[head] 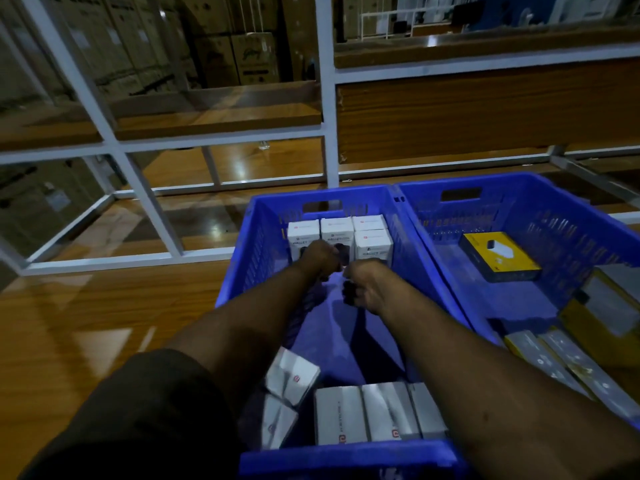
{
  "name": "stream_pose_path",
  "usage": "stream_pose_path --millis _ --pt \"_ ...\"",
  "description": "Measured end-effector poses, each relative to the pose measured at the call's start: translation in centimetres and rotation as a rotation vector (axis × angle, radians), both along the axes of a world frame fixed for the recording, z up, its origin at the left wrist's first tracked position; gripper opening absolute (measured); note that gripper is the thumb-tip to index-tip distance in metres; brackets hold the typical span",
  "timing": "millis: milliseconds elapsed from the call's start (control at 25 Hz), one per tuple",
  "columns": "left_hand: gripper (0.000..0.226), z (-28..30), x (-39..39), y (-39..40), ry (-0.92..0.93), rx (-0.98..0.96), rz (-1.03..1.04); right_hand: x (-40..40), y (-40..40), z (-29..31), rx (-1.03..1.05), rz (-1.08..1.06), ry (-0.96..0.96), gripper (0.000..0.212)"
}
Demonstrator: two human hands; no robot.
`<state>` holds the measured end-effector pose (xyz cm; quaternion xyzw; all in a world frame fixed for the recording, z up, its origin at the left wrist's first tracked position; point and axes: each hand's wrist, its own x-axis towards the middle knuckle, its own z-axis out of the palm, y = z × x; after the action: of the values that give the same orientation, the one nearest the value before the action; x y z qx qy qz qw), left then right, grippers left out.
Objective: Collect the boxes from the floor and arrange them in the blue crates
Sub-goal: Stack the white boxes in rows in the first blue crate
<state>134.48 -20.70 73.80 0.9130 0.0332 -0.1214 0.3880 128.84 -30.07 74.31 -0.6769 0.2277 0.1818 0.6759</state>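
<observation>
Two blue crates stand side by side on the wooden floor. The left crate (263,230) holds a row of white boxes (370,240) against its far wall and more white boxes (349,414) at its near end. Both my hands are inside this crate. My left hand (320,258) has its fingers curled on the lower part of the middle white box (336,232) in the far row. Just right of it and a little nearer, my right hand (365,285) has its fingers curled, and I see nothing in it. The right crate (540,202) holds a yellow and black box (498,256).
Several grey and yellow flat boxes (568,362) lie at the right crate's near right side. A white metal rack frame (325,98) with wooden shelves stands right behind the crates. Cardboard cartons (239,57) are stacked beyond it. Wooden floor (104,323) stretches to the left.
</observation>
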Motion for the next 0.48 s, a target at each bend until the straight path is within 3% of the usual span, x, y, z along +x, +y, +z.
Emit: stream_pose_path --millis 120,240,360,480 --pt "0.027 1.7 -1.1 3.5 0.036 0.024 -0.021 -3.0 2.2 0.9 -0.273 0.509 -0.007 0.016" --pt "0.017 2.5 -2.9 5.8 0.071 -0.091 0.046 -5.5 3.9 1.7 -0.427 0.995 0.041 0.034" --pt "0.022 2.9 -4.6 7.4 0.113 -0.269 0.173 -7.0 4.6 1.6 -0.447 1.212 0.045 0.054" --pt "0.027 2.6 -5.5 8.0 0.113 -0.312 0.197 -7.3 4.9 1.0 -0.496 1.348 0.051 0.059"
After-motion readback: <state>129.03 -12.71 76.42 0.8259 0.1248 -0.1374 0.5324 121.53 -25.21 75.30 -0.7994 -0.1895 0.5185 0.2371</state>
